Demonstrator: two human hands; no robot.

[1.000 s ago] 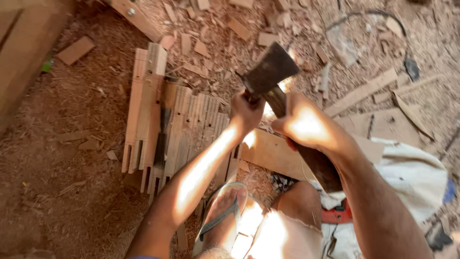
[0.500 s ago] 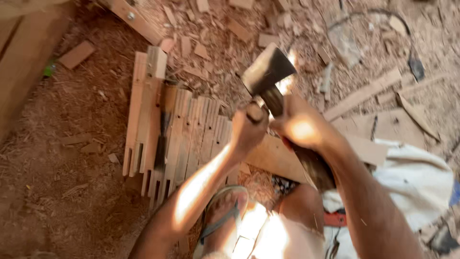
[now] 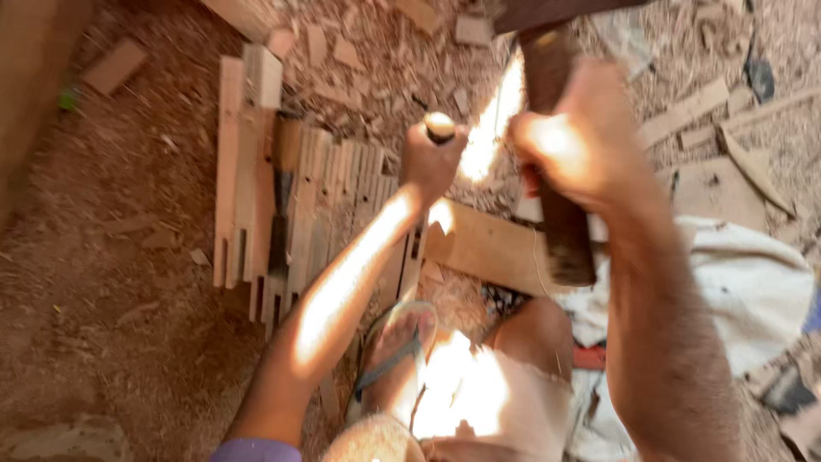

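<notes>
Left hand: the left hand (image 3: 432, 162) sits just above the middle of the frame, fingers wrapped tight round a chisel (image 3: 440, 127); only the rounded butt of the handle pokes out above the fist.

Right hand: the right hand (image 3: 569, 141), upper right of centre and blurred, is clenched round the dark wooden handle of a mallet (image 3: 556, 171). The head runs off the top edge of the frame, and the handle's free end hangs down past the wrist.

Workpiece: a pale wooden plank (image 3: 492, 248) lies across the middle, right under both fists. Whether the chisel's tip touches it, I cannot tell; the hand hides it.

Handling: the mallet looks heavy and head-weighted to me, stiff hardwood, best gripped partway down the handle as it is here. The chisel seems light and rigid; I would hold it round the handle, clear of the struck end.

Around: a row of wooden slats (image 3: 291, 197) lies flat at left of centre. Wood chips (image 3: 376, 43) litter the dirt floor along the top. A foot in a sandal (image 3: 398, 346) rests at lower centre, and white cloth (image 3: 753, 291) lies at right.
</notes>
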